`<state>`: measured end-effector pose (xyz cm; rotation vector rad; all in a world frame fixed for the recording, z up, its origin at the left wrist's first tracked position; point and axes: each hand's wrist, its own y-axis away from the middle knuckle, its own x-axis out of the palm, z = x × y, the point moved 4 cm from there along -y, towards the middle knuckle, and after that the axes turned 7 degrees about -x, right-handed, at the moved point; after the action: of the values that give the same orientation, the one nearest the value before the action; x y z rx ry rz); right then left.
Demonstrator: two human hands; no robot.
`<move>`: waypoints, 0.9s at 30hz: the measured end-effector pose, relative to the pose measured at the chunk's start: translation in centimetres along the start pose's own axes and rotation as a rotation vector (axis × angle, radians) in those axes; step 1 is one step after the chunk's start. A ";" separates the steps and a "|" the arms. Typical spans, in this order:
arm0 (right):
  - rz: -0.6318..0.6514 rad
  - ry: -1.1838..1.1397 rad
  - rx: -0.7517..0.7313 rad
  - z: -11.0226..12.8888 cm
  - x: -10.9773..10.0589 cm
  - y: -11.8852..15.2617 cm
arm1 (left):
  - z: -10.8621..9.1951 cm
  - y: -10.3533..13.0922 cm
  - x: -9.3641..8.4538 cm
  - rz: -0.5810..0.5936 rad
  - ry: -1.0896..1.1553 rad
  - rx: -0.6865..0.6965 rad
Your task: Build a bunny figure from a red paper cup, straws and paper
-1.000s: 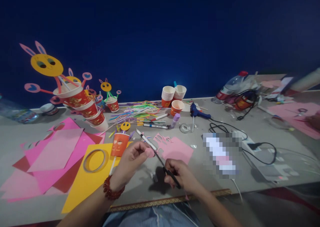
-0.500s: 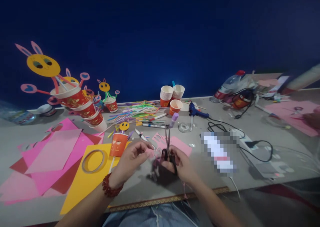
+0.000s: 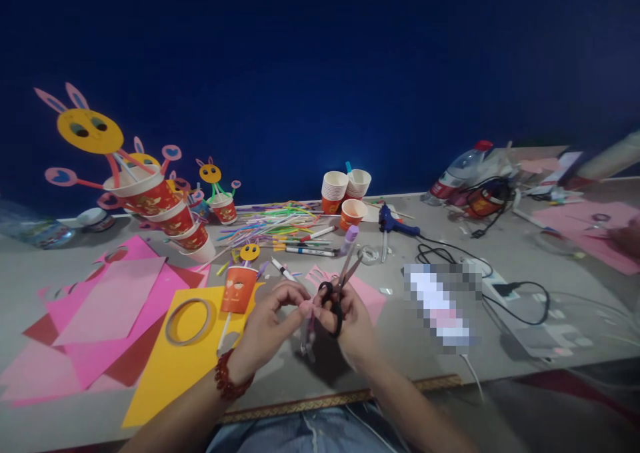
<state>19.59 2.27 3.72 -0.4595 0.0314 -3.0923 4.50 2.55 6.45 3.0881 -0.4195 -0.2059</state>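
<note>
Yellow sheet is lying flat on the grey table, and beside it, to its right, both hands are working above the table. The left hand, with a dark red bracelet on its wrist, is bending its thumb and forefinger together, and these are pinching a small pink piece just to the right of the yellow sheet. The right hand, farther to the right of the same sheet, is grasping the black-handled scissors; the blades are standing apart and are pointing away from the person. Its fingertips are coming very near to the small pink piece, but I cannot tell whether they are touching it. Farther right of the yellow sheet than the left hand, a pink sheet is lying partly behind the right hand. On the yellow sheet itself a tape ring is resting, and at its far right corner an orange cup is showing a face. To the left of the yellow sheet, pink and red sheets are overlapping one another. Beyond it, toward the blue wall, many coloured straws are lying in a loose heap.
</note>
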 end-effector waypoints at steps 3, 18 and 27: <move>-0.117 -0.081 0.022 -0.6 0.4 0.3 | 0.8 0.2 0.9 -0.092 0.145 0.013; 0.447 0.099 0.231 -1.0 -2.1 2.4 | -0.5 -0.2 -0.3 -0.005 0.264 -0.046; 0.483 0.177 0.281 -1.4 -3.1 2.7 | -0.6 -0.5 -0.3 0.133 0.181 -0.098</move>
<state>22.19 -0.39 1.39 -0.1385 -0.2483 -2.5959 4.44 3.09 7.09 2.9359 -0.5852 0.0532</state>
